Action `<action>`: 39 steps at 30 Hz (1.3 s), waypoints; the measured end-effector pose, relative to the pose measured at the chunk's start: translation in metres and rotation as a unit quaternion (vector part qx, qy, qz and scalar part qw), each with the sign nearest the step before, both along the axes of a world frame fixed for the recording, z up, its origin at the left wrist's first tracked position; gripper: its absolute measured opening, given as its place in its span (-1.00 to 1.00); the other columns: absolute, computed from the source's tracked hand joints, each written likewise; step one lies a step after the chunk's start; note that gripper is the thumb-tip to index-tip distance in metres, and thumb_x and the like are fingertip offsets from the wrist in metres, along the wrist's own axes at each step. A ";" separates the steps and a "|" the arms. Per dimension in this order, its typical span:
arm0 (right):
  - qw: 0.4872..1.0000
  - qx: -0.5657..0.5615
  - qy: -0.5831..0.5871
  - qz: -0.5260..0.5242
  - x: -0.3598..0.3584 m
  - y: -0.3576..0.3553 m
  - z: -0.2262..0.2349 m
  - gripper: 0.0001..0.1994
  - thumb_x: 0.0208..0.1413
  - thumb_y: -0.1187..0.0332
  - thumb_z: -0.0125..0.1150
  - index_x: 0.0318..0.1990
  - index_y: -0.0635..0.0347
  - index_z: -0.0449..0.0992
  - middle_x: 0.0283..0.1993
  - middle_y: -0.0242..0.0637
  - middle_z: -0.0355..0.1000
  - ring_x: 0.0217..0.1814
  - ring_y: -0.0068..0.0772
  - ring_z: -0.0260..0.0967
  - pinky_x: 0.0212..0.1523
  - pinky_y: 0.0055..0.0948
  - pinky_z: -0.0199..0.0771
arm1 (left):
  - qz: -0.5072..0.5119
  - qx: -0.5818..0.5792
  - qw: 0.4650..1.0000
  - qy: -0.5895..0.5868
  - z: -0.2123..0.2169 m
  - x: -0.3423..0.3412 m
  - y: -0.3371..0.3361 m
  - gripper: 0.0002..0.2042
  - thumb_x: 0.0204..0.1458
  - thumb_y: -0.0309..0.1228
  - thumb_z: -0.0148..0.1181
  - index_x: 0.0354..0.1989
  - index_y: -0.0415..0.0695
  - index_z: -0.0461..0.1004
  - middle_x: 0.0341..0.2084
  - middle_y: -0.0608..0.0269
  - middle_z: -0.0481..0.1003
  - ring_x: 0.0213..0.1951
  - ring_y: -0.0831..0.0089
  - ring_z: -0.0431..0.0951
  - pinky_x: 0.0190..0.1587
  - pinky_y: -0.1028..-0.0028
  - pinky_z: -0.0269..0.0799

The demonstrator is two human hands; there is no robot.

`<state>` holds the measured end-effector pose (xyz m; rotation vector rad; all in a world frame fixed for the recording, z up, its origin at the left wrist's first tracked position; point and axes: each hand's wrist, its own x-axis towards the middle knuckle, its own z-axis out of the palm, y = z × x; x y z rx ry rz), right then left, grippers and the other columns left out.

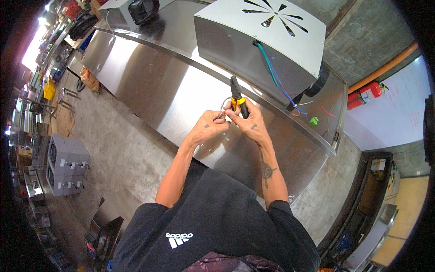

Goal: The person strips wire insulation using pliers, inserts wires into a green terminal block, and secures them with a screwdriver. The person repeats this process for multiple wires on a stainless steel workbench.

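Left hand (209, 127): pinched on thin grey wire (222, 104) | Right hand (251, 124): curled around black-and-yellow pliers (235, 89), nose pointing away | Forearms (177, 170): reaching forward, converging | Wire, pliers: above shiny steel desk (154, 90)

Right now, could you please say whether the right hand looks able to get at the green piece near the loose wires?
Probably yes: the green piece lies off to that side, past a metal ridge, with nothing covering it. The right hand holds pliers, though, so it may need freeing first.
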<state>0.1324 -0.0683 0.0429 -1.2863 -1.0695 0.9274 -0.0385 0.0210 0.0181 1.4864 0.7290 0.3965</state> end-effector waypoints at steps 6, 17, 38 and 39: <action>0.999 -0.005 0.042 0.003 -0.002 -0.005 -0.003 -0.77 0.30 0.40 0.42 0.04 0.24 0.58 -0.18 -0.50 0.52 -0.10 -0.67 0.42 0.01 -0.53 0.44 | 0.018 -0.005 0.999 -0.045 -0.007 0.002 0.002 -0.67 0.10 -0.49 0.28 -0.56 0.01 0.21 -0.58 0.64 0.18 -0.46 0.75 0.14 -0.38 0.57 0.11; 0.996 0.030 0.015 -0.078 -0.014 0.000 -0.022 -0.75 0.30 0.37 0.42 0.04 0.23 0.57 -0.16 -0.50 0.51 -0.18 -0.72 0.40 -0.12 -0.62 0.42 | 0.064 0.022 0.991 -0.114 0.001 0.005 0.004 -0.78 0.25 -0.38 0.38 -0.27 -0.15 0.41 -0.45 0.53 0.34 -0.38 0.74 0.31 -0.33 0.59 0.23; 0.981 -0.054 0.156 -0.100 -0.045 -0.027 -0.039 -0.57 0.51 0.05 0.16 0.03 0.36 0.57 -0.10 -0.16 0.64 -0.09 -0.40 0.62 -0.03 -0.39 0.63 | 0.200 0.095 0.957 -0.188 0.006 0.021 -0.013 -0.76 0.37 -0.33 0.33 0.02 -0.26 0.59 -0.20 0.31 0.66 -0.22 0.65 0.56 -0.12 0.57 0.52; 0.982 -0.044 0.154 -0.095 -0.046 -0.028 -0.042 -0.56 0.51 0.05 0.15 0.05 0.37 0.57 -0.08 -0.15 0.64 -0.05 -0.39 0.62 0.00 -0.37 0.61 | 0.205 0.093 0.956 -0.186 0.008 0.022 -0.015 -0.76 0.36 -0.34 0.33 0.02 -0.27 0.60 -0.21 0.30 0.66 -0.22 0.65 0.57 -0.12 0.57 0.53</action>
